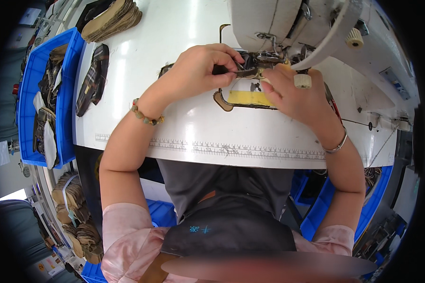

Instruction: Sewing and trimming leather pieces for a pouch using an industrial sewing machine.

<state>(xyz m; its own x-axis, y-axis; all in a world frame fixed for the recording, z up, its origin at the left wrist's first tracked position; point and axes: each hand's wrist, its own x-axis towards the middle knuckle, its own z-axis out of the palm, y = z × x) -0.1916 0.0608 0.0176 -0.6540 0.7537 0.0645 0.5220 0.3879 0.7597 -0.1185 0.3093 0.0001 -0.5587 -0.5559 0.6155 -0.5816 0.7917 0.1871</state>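
My left hand (206,68) pinches a dark workpiece (243,71) with a toothed strip along it, just left of the presser foot on the white sewing machine (250,19). My right hand (293,94) has its fingers curled at the right part of the same piece, partly behind a white knob and arm of the machine; its fingertips press on the piece. A yellow strip (245,98) lies on the machine bed below my hands. The far end of the workpiece is partly hidden under my left hand and the needle area.
The white table (174,122) has a printed ruler along its near edge. A plaid piece (92,80) and stacked brown pieces (108,23) lie at left, beside a blue bin (27,132) of pieces. More blue bins (311,221) and bundled stacks (66,198) stand below table level.
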